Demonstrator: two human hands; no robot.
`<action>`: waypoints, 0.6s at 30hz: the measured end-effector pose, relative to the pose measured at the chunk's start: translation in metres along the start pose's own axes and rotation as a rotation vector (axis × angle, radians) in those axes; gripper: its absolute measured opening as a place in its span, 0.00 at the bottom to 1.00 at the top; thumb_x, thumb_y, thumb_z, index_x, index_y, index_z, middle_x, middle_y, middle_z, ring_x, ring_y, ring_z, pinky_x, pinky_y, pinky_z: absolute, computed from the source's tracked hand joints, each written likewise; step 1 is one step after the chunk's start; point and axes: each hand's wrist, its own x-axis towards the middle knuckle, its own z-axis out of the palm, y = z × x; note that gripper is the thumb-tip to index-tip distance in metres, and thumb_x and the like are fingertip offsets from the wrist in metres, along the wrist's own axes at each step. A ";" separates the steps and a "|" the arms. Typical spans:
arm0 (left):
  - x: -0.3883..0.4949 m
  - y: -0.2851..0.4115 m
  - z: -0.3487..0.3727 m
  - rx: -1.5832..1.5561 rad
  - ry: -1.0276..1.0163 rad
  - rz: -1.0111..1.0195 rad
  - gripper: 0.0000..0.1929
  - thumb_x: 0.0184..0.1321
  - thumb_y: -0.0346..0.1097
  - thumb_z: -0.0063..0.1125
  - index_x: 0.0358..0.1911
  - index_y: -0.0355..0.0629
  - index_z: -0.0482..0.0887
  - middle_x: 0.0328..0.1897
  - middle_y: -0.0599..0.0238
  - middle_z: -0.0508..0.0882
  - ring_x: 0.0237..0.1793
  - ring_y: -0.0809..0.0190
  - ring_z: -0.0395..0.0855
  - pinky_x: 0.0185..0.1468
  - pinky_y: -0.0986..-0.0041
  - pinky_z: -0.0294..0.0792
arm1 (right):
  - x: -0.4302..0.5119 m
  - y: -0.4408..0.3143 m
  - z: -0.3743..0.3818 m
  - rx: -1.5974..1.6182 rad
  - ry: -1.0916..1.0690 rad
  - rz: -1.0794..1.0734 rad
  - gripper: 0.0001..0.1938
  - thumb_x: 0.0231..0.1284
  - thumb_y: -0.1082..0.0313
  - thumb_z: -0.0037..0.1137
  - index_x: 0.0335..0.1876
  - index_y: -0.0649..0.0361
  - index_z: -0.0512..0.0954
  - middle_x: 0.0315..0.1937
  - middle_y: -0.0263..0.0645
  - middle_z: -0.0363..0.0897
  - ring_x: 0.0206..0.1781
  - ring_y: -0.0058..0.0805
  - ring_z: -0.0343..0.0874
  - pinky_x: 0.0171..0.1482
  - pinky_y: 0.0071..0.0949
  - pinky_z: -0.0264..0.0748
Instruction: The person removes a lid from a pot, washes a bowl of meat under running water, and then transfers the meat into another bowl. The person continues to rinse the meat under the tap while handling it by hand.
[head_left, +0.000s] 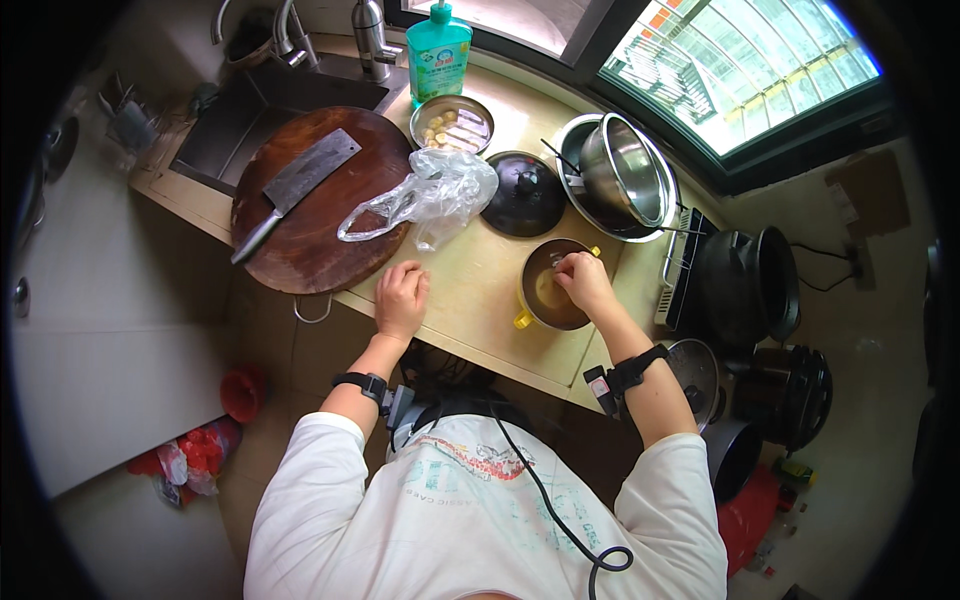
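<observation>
My right hand (585, 282) is over a yellow-handled pot (530, 289), with its fingertips bunched together inside the rim. Small pale bits (556, 259) show beside these fingertips; whether the fingers pinch anything is hidden. The pot has a dark inner wall and a lighter patch at its bottom. My left hand (401, 298) rests at the counter's front edge, fingers curled, with nothing visible in it. Just beyond that hand lies a crumpled clear plastic bag (450, 191), partly over a round wooden chopping board (352, 255). A cleaver (311, 172) lies flat on the board.
Behind the bag stand a metal dish (480, 112) of small yellowish pieces and a green pump bottle (439, 64). A black lid (525, 193), stacked metal bowls (622, 176) and a dark pot (742, 285) on a stove (684, 262) are to the right. The sink (292, 97) is back left.
</observation>
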 end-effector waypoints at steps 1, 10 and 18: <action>0.000 0.000 0.000 0.003 -0.006 -0.002 0.09 0.58 0.38 0.53 0.29 0.41 0.81 0.40 0.64 0.80 0.43 0.54 0.75 0.47 0.63 0.66 | 0.001 -0.002 0.000 0.000 0.004 -0.002 0.06 0.39 0.72 0.61 0.27 0.63 0.80 0.30 0.47 0.80 0.34 0.43 0.79 0.42 0.33 0.76; 0.000 -0.001 -0.001 -0.009 0.007 0.006 0.09 0.57 0.38 0.53 0.29 0.40 0.81 0.40 0.64 0.80 0.42 0.55 0.75 0.47 0.64 0.65 | -0.002 -0.015 0.010 0.162 -0.348 0.200 0.07 0.44 0.69 0.61 0.29 0.63 0.80 0.26 0.46 0.80 0.31 0.36 0.80 0.37 0.30 0.75; 0.001 0.001 -0.004 -0.005 -0.003 0.001 0.09 0.56 0.39 0.54 0.28 0.41 0.81 0.40 0.66 0.79 0.43 0.56 0.75 0.47 0.64 0.65 | -0.010 -0.027 -0.004 0.407 -0.513 0.345 0.06 0.42 0.73 0.60 0.28 0.64 0.80 0.25 0.35 0.80 0.30 0.21 0.78 0.35 0.21 0.74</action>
